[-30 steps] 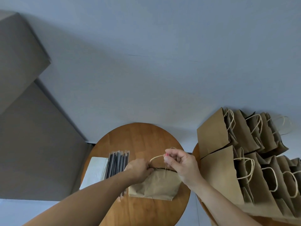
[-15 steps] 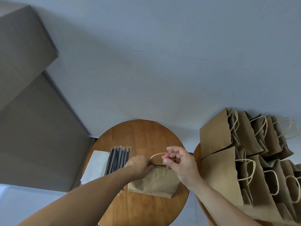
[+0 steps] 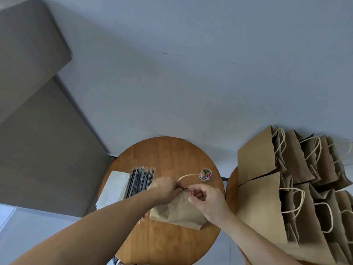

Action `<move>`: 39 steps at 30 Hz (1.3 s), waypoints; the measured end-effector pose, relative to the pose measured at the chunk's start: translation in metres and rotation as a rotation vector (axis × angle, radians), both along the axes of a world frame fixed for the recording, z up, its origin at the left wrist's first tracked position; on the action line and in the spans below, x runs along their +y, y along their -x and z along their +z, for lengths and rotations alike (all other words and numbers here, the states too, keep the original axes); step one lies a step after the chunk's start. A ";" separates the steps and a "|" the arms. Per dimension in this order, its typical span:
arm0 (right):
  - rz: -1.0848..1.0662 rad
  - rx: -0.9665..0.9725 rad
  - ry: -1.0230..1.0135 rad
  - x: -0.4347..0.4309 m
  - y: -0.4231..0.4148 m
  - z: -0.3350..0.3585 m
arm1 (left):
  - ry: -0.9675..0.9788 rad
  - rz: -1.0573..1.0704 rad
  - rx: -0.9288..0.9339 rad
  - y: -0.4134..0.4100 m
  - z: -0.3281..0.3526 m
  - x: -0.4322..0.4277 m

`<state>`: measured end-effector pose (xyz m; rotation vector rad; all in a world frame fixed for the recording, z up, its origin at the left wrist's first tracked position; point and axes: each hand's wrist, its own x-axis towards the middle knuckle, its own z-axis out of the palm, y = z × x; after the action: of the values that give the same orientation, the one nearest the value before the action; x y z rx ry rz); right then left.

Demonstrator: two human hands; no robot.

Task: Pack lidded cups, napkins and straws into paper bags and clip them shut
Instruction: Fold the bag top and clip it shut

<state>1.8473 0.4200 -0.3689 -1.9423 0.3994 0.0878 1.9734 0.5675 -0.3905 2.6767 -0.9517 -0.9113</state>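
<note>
A brown paper bag [image 3: 177, 213] stands on the round wooden table [image 3: 168, 155], its twine handle arching up behind the hands. My left hand [image 3: 165, 189] pinches the bag's folded top edge together. My right hand [image 3: 207, 199] pinches a pink paper clip [image 3: 192, 193] right next to that top edge. A small clear tub of coloured paper clips [image 3: 205, 174] sits just behind the bag. Black wrapped straws [image 3: 140, 180] lie left of the bag, with a stack of white napkins [image 3: 114, 187] beside them. No cups are visible.
Several brown paper bags with twine handles [image 3: 286, 188] stand packed together on a second table at the right. A grey wall and a darker panel rise behind and to the left. The table's near edge lies below my forearms.
My right hand has dropped from the handle toward the bag's top edge with the pink clip, uncovering the tub of clips. The left hand keeps its hold on the bag top.
</note>
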 end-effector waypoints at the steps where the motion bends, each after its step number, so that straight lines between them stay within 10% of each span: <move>1: 0.008 -0.017 0.061 -0.001 0.000 -0.001 | 0.004 -0.007 -0.003 0.000 -0.001 0.000; 39: 0.349 -0.215 0.804 -0.014 -0.030 -0.023 | 0.171 -0.098 -0.020 -0.006 -0.016 0.001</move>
<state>1.8777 0.4064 -0.3919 -2.7679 -0.0816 -0.0705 1.9791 0.5684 -0.4068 2.5207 -1.1197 -0.7832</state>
